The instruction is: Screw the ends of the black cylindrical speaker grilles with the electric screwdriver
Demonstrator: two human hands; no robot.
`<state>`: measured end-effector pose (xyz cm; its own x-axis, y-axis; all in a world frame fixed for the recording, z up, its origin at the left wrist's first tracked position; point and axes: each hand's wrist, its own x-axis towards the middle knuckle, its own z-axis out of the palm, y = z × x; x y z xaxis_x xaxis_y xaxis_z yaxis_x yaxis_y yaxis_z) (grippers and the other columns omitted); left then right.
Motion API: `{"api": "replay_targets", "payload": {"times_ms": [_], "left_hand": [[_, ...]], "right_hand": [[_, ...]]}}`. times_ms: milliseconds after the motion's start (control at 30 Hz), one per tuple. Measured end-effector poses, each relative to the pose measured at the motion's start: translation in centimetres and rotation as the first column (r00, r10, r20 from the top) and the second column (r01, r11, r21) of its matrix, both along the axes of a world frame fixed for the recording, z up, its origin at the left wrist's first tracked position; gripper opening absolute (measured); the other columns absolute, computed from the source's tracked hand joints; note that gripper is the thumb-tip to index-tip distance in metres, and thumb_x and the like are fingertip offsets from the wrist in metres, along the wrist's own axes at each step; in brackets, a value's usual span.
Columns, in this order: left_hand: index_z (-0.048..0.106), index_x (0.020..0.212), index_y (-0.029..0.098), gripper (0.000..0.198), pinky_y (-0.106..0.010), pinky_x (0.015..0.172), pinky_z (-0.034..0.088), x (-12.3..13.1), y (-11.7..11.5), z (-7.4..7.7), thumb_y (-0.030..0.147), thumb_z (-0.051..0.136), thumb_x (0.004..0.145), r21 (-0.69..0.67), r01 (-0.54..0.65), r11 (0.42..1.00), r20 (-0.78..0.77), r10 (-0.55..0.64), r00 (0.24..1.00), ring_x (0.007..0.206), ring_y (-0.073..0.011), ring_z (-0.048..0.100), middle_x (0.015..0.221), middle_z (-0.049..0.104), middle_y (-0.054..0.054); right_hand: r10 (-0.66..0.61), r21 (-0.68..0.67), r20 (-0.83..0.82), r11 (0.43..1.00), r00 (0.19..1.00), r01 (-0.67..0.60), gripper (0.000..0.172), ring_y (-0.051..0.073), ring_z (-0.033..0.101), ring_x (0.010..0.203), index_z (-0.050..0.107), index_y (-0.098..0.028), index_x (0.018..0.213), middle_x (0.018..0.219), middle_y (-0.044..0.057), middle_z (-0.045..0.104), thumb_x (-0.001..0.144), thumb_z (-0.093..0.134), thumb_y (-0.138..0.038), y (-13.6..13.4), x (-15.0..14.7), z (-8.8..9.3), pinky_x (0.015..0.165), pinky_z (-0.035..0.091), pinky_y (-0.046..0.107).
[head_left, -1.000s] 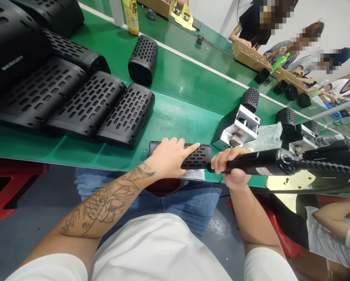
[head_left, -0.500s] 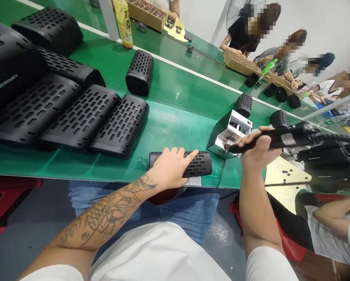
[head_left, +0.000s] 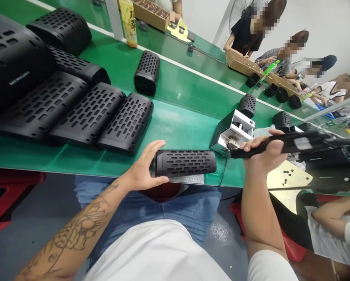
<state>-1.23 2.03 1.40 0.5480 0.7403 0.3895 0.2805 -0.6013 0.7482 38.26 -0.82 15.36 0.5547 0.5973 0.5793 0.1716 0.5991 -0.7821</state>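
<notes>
A black speaker housing (head_left: pixel 188 162) with slotted holes lies lengthwise at the table's near edge, in front of me. My left hand (head_left: pixel 145 166) is curved around its left end, the thumb along the near side and the fingers at the far side. In my right hand (head_left: pixel 264 154) is a black electric screwdriver (head_left: pixel 298 143), held level with its tip pointing left. That tip is at the front of a silver and black screw feeder (head_left: pixel 232 132), just right of the housing. Motion blurs the screwdriver's rear end.
Several black slotted housings (head_left: pixel 128 123) stand in a row on the left, beside a larger one (head_left: pixel 16 62). Another housing (head_left: pixel 147 72) stands farther back, near a yellow bottle (head_left: pixel 129 23). Yellow sheet (head_left: pixel 289 177) with black dots lies right. Several people work across the table.
My left hand has slid from the top of the housing to its left end, uncovering the slots. My right hand still has the screwdriver at the feeder. The view has shifted slightly.
</notes>
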Motion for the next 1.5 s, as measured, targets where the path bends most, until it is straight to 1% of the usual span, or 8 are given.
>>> {"api": "replay_targets", "payload": {"times_ms": [133,333,567,1167,1267,1333,1433,1500], "left_hand": [[0.030,0.189,0.028,0.127,-0.066,0.148,0.044,0.5,-0.2,-1.6,0.051,0.102,0.087,-0.153,0.038,0.988,0.001,-0.039,0.999,0.174,-0.0466,0.054,0.189,0.045,-0.022],[0.036,0.185,0.028,0.122,-0.060,0.149,0.045,1.2,-0.4,-1.2,0.049,0.103,0.087,-0.160,0.055,0.986,0.057,-0.046,0.997,0.172,-0.0436,0.056,0.185,0.051,-0.019],[0.040,0.182,0.028,0.119,-0.060,0.144,0.050,1.3,-0.3,-1.4,0.055,0.104,0.085,-0.169,0.052,0.984,0.067,-0.042,0.997,0.167,-0.0440,0.061,0.179,0.056,-0.019],[0.041,0.178,0.026,0.116,-0.060,0.143,0.052,1.0,-0.1,-0.4,0.054,0.103,0.084,-0.149,0.036,0.988,-0.020,-0.039,0.999,0.164,-0.0445,0.065,0.177,0.059,-0.020],[0.037,0.180,0.026,0.118,-0.064,0.142,0.053,0.9,-0.3,-1.1,0.054,0.102,0.086,-0.110,0.028,0.993,-0.031,-0.032,0.999,0.164,-0.0465,0.065,0.177,0.058,-0.022],[0.035,0.182,0.026,0.121,-0.067,0.142,0.053,1.0,-0.5,-1.6,0.054,0.102,0.086,-0.088,0.007,0.996,-0.038,-0.010,0.999,0.165,-0.0478,0.064,0.178,0.058,-0.023],[0.033,0.184,0.027,0.124,-0.068,0.142,0.054,1.2,-0.8,-2.0,0.053,0.103,0.085,-0.064,-0.012,0.998,-0.047,0.009,0.999,0.166,-0.0482,0.063,0.179,0.057,-0.023],[0.034,0.184,0.027,0.124,-0.067,0.142,0.054,1.4,-0.9,-2.0,0.053,0.104,0.084,-0.061,-0.016,0.998,-0.050,0.013,0.999,0.166,-0.0475,0.064,0.179,0.058,-0.022]], "right_hand": [[0.270,0.032,0.019,0.962,0.963,-0.271,0.050,0.015,0.049,0.034,0.073,-0.035,0.113,0.059,-0.012,0.059,0.098,0.082,-0.081,-4.0,-6.0,1.4,0.040,0.051,0.031],[0.521,0.045,0.063,0.851,0.851,-0.524,0.040,0.015,0.061,0.042,0.078,-0.032,0.118,0.064,-0.009,0.069,0.102,0.089,-0.067,-5.2,-12.1,-0.1,0.049,0.063,0.032],[0.507,-0.106,0.045,0.859,0.861,-0.501,0.047,0.014,0.061,0.041,0.066,-0.029,0.100,0.061,-0.010,0.069,0.095,0.097,-0.064,-3.9,-12.8,-0.7,0.049,0.063,0.030],[0.699,-0.149,0.042,0.711,0.713,-0.688,0.042,0.013,0.058,0.043,0.069,-0.029,0.096,0.059,-0.009,0.066,0.093,0.100,-0.056,-3.6,-13.0,-1.9,0.049,0.058,0.028],[0.668,-0.201,0.039,0.734,0.743,-0.649,0.050,0.014,0.058,0.041,0.067,-0.028,0.093,0.057,-0.009,0.065,0.090,0.099,-0.067,-3.6,-12.4,-1.6,0.048,0.059,0.031],[0.566,-0.177,0.036,0.815,0.823,-0.553,0.053,0.014,0.056,0.038,0.066,-0.029,0.095,0.055,-0.011,0.062,0.092,0.094,-0.074,-2.8,-10.7,-0.8,0.046,0.058,0.031],[0.151,-0.078,0.055,0.986,0.987,-0.146,0.047,0.015,0.056,0.039,0.067,-0.030,0.104,0.057,-0.013,0.060,0.093,0.091,-0.069,0.0,-5.8,0.5,0.047,0.056,0.031],[-0.177,-0.046,0.114,0.982,0.978,0.183,0.040,0.016,0.059,0.042,0.067,-0.029,0.102,0.057,-0.012,0.061,0.093,0.089,-0.061,2.4,-2.0,0.6,0.050,0.056,0.032]]}}
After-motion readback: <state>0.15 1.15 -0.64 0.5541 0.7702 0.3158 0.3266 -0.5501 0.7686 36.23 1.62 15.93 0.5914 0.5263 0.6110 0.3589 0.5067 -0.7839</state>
